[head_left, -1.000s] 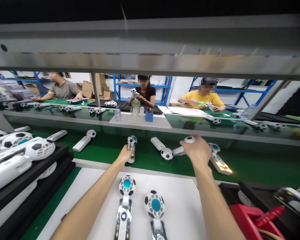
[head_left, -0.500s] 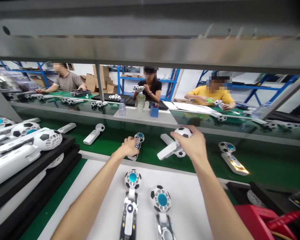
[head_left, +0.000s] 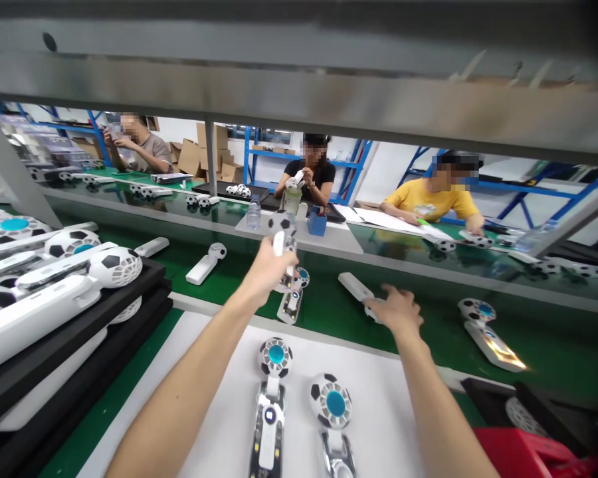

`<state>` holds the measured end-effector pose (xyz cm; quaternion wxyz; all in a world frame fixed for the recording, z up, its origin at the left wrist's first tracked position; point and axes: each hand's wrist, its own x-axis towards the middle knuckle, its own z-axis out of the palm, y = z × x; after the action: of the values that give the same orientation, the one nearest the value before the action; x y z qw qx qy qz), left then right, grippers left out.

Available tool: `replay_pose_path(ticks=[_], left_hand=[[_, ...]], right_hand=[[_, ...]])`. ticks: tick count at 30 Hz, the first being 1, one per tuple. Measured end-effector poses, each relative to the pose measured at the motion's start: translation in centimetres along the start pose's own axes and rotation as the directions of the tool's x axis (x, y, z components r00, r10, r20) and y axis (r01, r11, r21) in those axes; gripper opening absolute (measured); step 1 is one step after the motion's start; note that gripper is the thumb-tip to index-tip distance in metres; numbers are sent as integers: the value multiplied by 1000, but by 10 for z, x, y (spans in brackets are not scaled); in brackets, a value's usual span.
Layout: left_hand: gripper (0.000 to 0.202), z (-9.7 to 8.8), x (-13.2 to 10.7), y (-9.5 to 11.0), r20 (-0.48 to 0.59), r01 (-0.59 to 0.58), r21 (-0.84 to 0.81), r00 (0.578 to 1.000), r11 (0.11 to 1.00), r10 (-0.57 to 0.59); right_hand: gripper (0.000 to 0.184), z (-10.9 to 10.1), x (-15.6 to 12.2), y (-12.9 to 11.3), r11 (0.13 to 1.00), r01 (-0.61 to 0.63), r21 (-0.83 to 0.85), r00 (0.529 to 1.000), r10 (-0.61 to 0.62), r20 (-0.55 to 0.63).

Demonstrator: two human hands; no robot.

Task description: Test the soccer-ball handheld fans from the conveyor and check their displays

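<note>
My left hand (head_left: 272, 269) is closed around a small handheld fan (head_left: 279, 244) with a football-patterned head, raised above the green belt and blurred. Just below it, an open-backed fan (head_left: 291, 305) with visible circuitry lies on the belt. My right hand (head_left: 398, 309), fingers spread, is over another white fan (head_left: 356, 289) and hides most of its head; whether it touches that fan is hard to tell. On the white sheet (head_left: 209, 392) between my forearms lie two opened fans, one with a circuit board (head_left: 268, 425) and one with a shiny housing (head_left: 336, 445).
Stacked black trays (head_left: 144, 282) of fans stand at left. A lit fan (head_left: 493, 342) and a white fan (head_left: 204, 265) lie on the belt. A red bin (head_left: 523, 451) sits at lower right. Three co-workers sit across, beyond a bottle (head_left: 254, 214) and blue box (head_left: 317, 222).
My left hand has risen from the open-backed fan and now holds another fan. My right hand no longer holds the fan it had and has opened lower down. The view has shifted slightly.
</note>
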<state>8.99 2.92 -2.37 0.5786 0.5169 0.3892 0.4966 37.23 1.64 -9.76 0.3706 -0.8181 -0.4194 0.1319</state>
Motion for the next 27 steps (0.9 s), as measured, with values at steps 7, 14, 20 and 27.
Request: replay_pose_path(ticks=[7,14,20,27], left_hand=[[14,-10,-19,31,2,29,-329,1000,944,-30],[4,-8,-22,33,26,76,-522,997,850,-73],[7,-7,-22,32,84,140,-421,990,896,-115],[13,-3,-17,20,87,134,-348,990,928,-111]], right_hand=[[52,-11,14,11,973,65,-221,996,-76,-42],[75,15,12,11,988,79,-133,996,-84,-29],[26,23,20,37,987,3,-160,925,58,376],[20,7,7,34,976,-214,31,844,169,508]])
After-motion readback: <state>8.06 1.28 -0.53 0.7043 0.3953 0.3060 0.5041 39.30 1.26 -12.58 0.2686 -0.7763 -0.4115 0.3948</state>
